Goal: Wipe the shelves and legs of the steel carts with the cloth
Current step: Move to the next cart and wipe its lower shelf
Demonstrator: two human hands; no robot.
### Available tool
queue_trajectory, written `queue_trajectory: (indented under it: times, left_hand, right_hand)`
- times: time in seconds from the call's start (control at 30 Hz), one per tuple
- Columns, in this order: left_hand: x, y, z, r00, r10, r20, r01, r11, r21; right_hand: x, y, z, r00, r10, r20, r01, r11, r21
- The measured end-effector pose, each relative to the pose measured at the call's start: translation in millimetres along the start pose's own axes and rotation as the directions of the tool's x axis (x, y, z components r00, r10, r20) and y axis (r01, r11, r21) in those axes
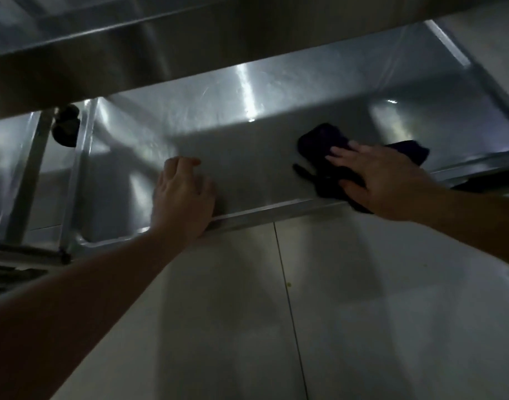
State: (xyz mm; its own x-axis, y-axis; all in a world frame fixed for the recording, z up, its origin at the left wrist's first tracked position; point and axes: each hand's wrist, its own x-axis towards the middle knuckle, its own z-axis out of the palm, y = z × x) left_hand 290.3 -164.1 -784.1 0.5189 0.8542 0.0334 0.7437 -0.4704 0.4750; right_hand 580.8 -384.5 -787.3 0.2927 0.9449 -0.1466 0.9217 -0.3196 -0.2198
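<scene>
Under upper shelf (132,47), right hand (383,180) flat on cloth (325,151), left hand (181,197) on rim (276,212)

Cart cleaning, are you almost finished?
Can't tell what's already done. Right now the right hand presses the dark cloth flat on the lower shelf, while the left hand rests on its front edge. The leg looks untouched.

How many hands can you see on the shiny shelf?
2. The left hand rests on the lower shelf's front edge. The right hand presses the dark cloth flat on the shelf, further right.
</scene>
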Motion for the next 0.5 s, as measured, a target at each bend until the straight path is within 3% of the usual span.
queue_trajectory:
  times: [0.13,0.3,0.37,0.43,0.5]
  left_hand:
    - [-9,6,20,0.997,-0.072,0.027,0.071,0.997,0.028]
    - [-18,7,33,0.997,-0.074,0.010,0.071,0.987,0.145]
    - [-18,8,34,0.996,-0.083,0.016,0.079,0.983,0.168]
    - [-18,9,34,0.997,-0.080,0.016,0.076,0.981,0.180]
    - [-18,9,34,0.997,-0.079,0.015,0.075,0.980,0.186]
  right_hand:
    - [-18,70,-21,0.959,0.269,-0.095,-0.271,0.962,-0.017]
    - [26,72,-18,0.730,0.671,-0.132,-0.660,0.742,0.123]
    - [60,36,-14,0.670,0.731,-0.126,-0.716,0.682,0.152]
    - [93,-13,-7,0.715,0.685,-0.139,-0.667,0.728,0.161]
    - [117,-70,3,0.805,0.575,-0.144,-0.556,0.817,0.154]
